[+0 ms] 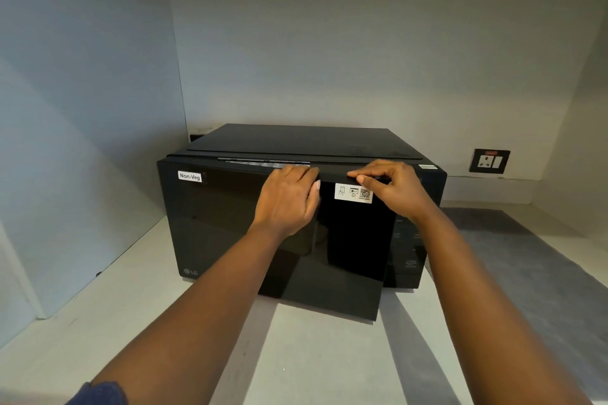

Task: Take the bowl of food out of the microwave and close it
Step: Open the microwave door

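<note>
Fingers of left hand [288, 197] and right hand [391, 187] curl over microwave door's [230, 223] top edge, slightly ajar.

Read "Non-Veg" in black on a white label [190, 176] stuck at the upper left of the black microwave [230, 223] door. Read "LG" in grey as a logo [190, 272] at the door's lower left. Carried a small LG mark and a QR code on a white sticker [353, 192] near the door's top edge; finer print illegible.
</note>
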Action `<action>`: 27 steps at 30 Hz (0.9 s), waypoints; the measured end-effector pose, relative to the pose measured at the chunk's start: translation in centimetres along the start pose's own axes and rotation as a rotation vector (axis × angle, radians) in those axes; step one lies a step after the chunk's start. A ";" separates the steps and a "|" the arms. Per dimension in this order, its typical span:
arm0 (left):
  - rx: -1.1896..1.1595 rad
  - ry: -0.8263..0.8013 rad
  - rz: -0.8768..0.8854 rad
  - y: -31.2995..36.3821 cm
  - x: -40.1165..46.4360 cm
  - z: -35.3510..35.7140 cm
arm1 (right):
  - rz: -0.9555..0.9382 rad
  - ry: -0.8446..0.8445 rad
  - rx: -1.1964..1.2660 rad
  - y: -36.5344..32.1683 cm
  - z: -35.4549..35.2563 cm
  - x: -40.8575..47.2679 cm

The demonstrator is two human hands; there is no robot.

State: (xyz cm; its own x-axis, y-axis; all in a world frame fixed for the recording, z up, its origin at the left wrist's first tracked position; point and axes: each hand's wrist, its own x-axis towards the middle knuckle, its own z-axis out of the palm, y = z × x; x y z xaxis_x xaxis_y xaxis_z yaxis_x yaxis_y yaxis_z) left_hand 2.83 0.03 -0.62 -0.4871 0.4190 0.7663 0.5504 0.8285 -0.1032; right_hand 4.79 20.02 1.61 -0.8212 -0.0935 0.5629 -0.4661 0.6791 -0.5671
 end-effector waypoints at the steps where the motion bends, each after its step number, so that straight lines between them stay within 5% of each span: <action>1: 0.008 -0.001 -0.010 0.1 0.1 -0.3 | 0.011 -0.041 -0.001 -0.2 -0.3 0.1; 8: -0.114 -0.130 -0.346 0.1 1.1 -1.7 | 0.050 -0.391 0.081 -2.6 -2.5 -0.1; 13: -0.067 -0.619 -0.497 -1.5 2.4 -3.8 | 0.011 -0.627 0.170 -4.9 -2.1 -0.5; 16: -0.057 -0.757 -0.600 -2.1 2.8 -5.5 | -0.044 -0.709 0.198 -6.1 -1.3 -0.6; 27: 0.232 -0.950 -0.667 -4.7 1.4 -9.0 | -0.287 -0.694 0.367 -10.7 4.2 -2.5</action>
State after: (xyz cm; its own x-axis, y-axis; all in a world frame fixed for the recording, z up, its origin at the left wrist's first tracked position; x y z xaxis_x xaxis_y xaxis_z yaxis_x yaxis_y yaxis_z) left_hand 5.72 -6.62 6.65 -0.9939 -0.0946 -0.0560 -0.0918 0.9945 -0.0496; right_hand 10.50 9.92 3.74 -0.6144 -0.7356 0.2853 -0.6671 0.2912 -0.6857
